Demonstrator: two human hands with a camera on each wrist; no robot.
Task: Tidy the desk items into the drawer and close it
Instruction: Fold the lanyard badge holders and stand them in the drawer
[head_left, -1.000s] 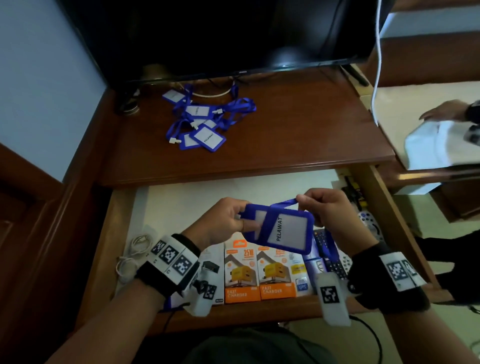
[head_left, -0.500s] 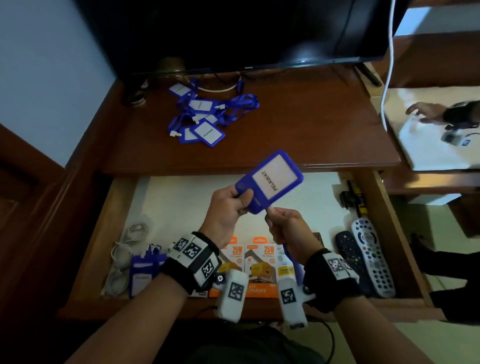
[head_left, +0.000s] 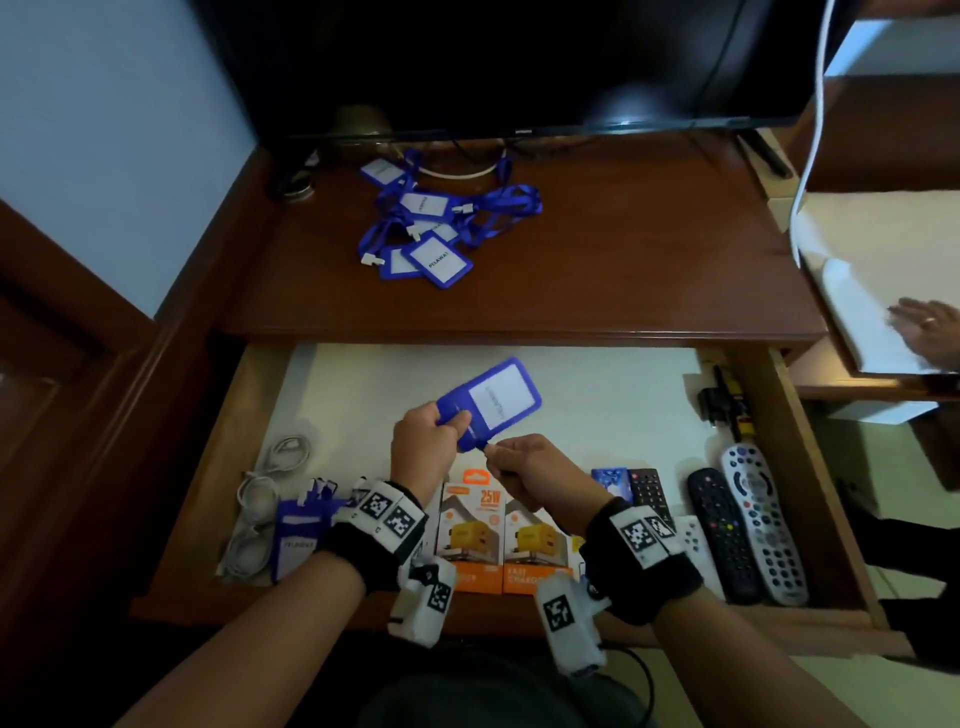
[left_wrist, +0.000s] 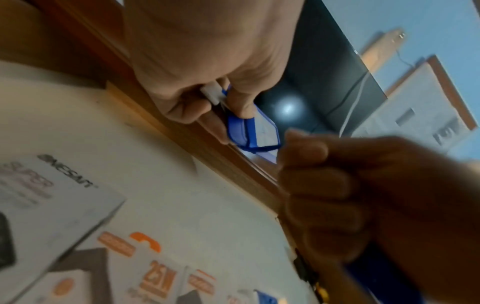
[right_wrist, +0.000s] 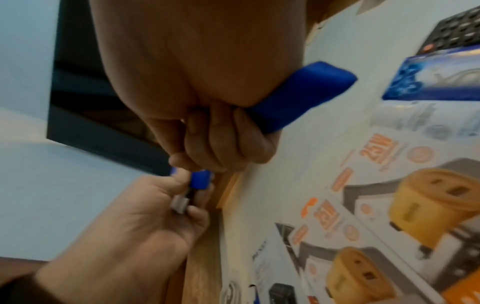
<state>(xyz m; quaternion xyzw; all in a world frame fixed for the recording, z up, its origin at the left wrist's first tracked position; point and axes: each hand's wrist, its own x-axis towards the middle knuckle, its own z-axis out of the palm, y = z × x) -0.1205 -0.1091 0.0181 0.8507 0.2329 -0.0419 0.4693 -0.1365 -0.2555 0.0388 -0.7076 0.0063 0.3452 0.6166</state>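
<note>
Above the open drawer (head_left: 270, 395), the left hand (head_left: 421, 441) pinches the lower corner of a blue badge holder (head_left: 491, 402) between thumb and curled fingers, while the right hand (head_left: 530, 470), just beside it, is closed in a fist around the holder's blue strap (right_wrist: 298, 96).

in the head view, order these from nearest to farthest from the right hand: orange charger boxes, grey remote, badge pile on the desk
From the right hand:
1. orange charger boxes, just below it in the drawer's front.
2. grey remote, off to its right in the drawer.
3. badge pile, up on the desk top by the screen.
</note>
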